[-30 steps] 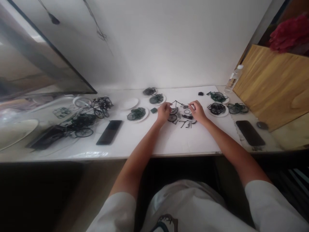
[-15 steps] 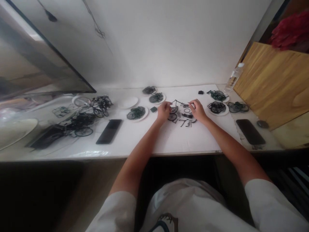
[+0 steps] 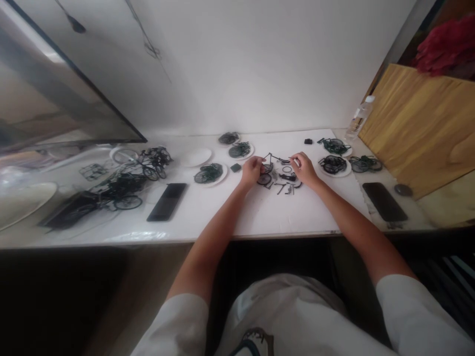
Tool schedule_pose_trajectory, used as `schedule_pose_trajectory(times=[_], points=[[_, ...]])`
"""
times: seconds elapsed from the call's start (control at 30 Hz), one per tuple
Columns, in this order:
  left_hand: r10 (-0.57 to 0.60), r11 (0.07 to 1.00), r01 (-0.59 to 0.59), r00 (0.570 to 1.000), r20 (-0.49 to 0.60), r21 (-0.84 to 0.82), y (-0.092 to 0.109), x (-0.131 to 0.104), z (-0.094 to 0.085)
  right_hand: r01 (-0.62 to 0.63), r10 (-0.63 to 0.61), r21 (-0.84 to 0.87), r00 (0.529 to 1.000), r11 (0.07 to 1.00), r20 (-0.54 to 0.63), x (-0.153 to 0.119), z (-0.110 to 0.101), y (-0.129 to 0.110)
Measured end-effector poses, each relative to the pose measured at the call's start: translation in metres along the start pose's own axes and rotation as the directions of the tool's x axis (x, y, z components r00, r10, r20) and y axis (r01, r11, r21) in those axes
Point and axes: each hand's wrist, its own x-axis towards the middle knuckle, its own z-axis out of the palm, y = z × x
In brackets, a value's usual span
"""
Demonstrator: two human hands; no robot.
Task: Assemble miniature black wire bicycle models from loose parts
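Between my two hands, a thin dark model bicycle frame [image 3: 276,157] is held up over the white board. My left hand [image 3: 253,170] pinches its left end, fingers closed. At its right end, the fingers of my right hand [image 3: 303,167] are closed on it too. Below lie loose model parts: a spoked wheel [image 3: 264,179], a thin ring [image 3: 287,169], a black piece [image 3: 287,177] and several small rods [image 3: 281,188]. My fingertips cover part of the frame's ends.
Plates of dark bicycle parts stand left [image 3: 218,179] and right [image 3: 347,169]. A phone [image 3: 166,201] lies left, another phone [image 3: 385,201] right. Assembled model bicycles [image 3: 128,185] crowd the far left. A bottle [image 3: 360,117] stands by the wooden panel [image 3: 419,123].
Hardly anything differs. Both hands keep the same grip on the bicycle frame; the whole view has shifted very slightly.
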Motion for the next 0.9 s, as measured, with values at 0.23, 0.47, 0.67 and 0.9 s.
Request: schedule_pose_trajectory(times=[0.23,0.47,0.67,0.9], points=[[-0.041,0.999,0.041,0.999,-0.008,-0.035,-0.001,0.001,0.002,0.001,-0.001,0.007,1.0,1.0,-0.014,0.0,0.0,-0.001],[-0.049,0.999,0.049,0.999,-0.003,-0.024,0.0,0.0,0.0,0.009,-0.009,-0.004,1.0,1.0,-0.016,0.0,0.001,-0.003],[-0.075,0.997,0.074,0.997,-0.01,-0.028,0.008,-0.003,0.003,-0.011,0.01,-0.025,1.0,1.0,-0.02,0.001,-0.001,-0.005],[-0.039,0.999,0.039,0.999,0.013,0.002,0.002,-0.001,0.001,-0.015,0.014,-0.031,1.0,0.999,-0.017,0.001,-0.001,-0.007]])
